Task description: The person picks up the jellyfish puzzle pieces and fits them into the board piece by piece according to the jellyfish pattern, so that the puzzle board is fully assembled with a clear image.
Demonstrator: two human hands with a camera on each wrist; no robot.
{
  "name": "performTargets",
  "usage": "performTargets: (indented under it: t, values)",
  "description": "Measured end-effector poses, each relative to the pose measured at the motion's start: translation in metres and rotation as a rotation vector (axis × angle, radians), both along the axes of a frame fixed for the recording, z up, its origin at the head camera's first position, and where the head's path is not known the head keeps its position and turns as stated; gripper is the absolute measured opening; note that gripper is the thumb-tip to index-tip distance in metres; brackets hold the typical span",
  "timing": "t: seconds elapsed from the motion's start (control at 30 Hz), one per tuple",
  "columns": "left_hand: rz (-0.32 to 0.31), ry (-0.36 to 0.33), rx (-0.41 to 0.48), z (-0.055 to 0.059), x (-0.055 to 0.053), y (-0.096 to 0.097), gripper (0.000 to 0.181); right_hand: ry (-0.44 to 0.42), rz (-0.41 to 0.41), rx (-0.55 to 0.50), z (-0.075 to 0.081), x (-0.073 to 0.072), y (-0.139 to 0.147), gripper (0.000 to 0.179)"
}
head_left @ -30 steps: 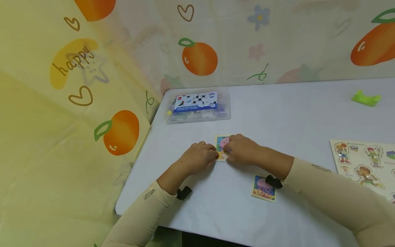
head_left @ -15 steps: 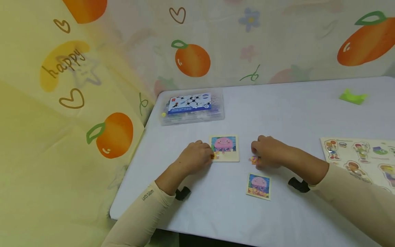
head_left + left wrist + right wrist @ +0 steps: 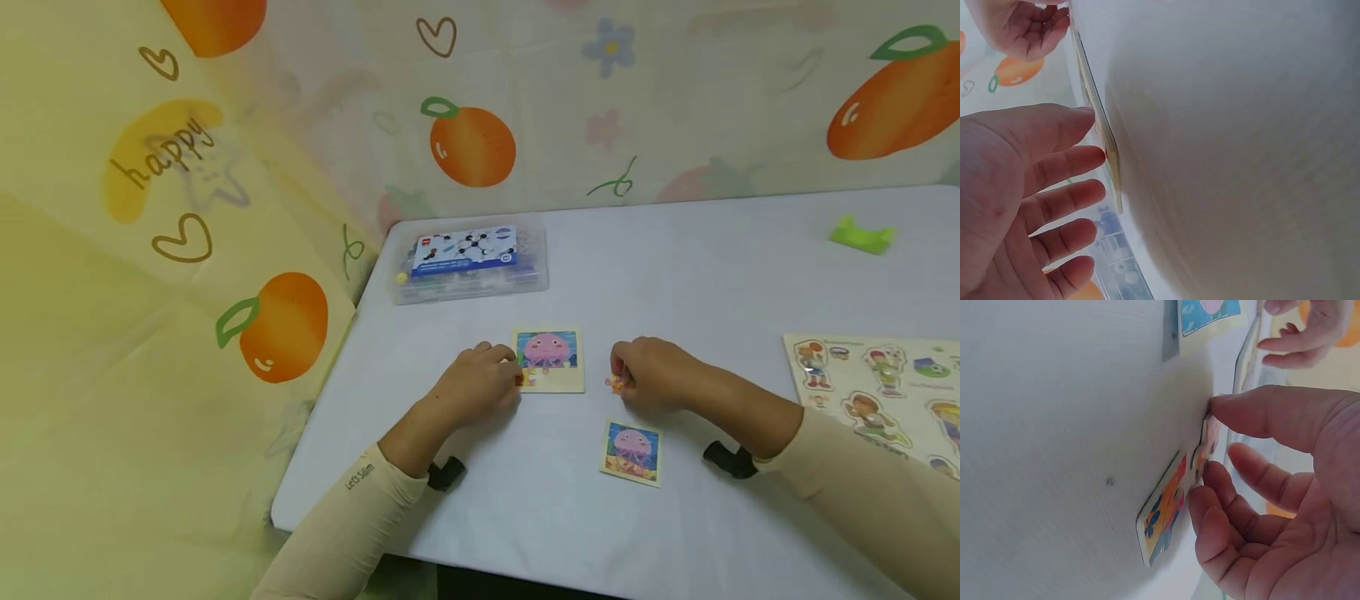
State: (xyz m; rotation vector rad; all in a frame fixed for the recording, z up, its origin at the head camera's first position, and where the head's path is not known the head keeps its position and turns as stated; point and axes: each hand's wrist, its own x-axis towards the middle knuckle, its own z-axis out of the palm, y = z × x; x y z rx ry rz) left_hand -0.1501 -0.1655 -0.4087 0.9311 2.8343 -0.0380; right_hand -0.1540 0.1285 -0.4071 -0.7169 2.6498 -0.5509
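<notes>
A jigsaw board (image 3: 558,379) with a pink jellyfish picture lies flat on the table, its lower strip partly bare wood. My left hand (image 3: 483,383) touches the board's left edge, thumb and forefinger near a yellow piece (image 3: 528,377) there; its fingers look relaxed in the left wrist view. Right of the board, my right hand (image 3: 660,375) pinches a small orange-and-pink jigsaw piece (image 3: 1210,439) between thumb and fingertips, low over the table. Beside those fingers another colourful jigsaw piece (image 3: 1163,512) lies on the cloth; in the head view the right hand hides it.
A small jellyfish picture card (image 3: 632,452) lies in front of the right hand. A clear plastic case (image 3: 471,283) with a printed label sits at the back left. At the right are a wooden puzzle board (image 3: 825,400) with figures and a green curved piece (image 3: 862,237).
The right hand has moved right, off the jigsaw board to the loose pieces, and now pinches one. The jellyfish picture is uncovered. The left hand stays at the board's left edge.
</notes>
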Motion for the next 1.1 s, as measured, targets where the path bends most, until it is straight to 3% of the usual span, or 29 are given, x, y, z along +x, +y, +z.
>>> performTargets:
  t: [0.13,0.3,0.57,0.8,1.1]
  values:
    - [-0.003,-0.005,-0.009,-0.001,0.001,-0.002,0.029,-0.003,-0.024,-0.013,0.002,0.001,-0.003,0.017]
    - [-0.013,-0.004,-0.032,0.0,0.001,-0.001,0.033,0.062,-0.01,-0.057,0.004,-0.002,-0.009,0.01]
    - [-0.088,-0.006,-0.05,0.0,0.001,0.002,0.034,0.164,0.095,-0.128,0.0,-0.011,-0.04,0.014]
    - [-0.125,-0.01,-0.027,0.001,-0.001,-0.001,0.032,0.279,0.221,-0.113,-0.009,-0.019,-0.072,0.011]
    - [-0.168,-0.002,-0.03,0.005,0.001,-0.003,0.033,0.29,0.296,-0.106,-0.009,-0.023,-0.084,0.01]
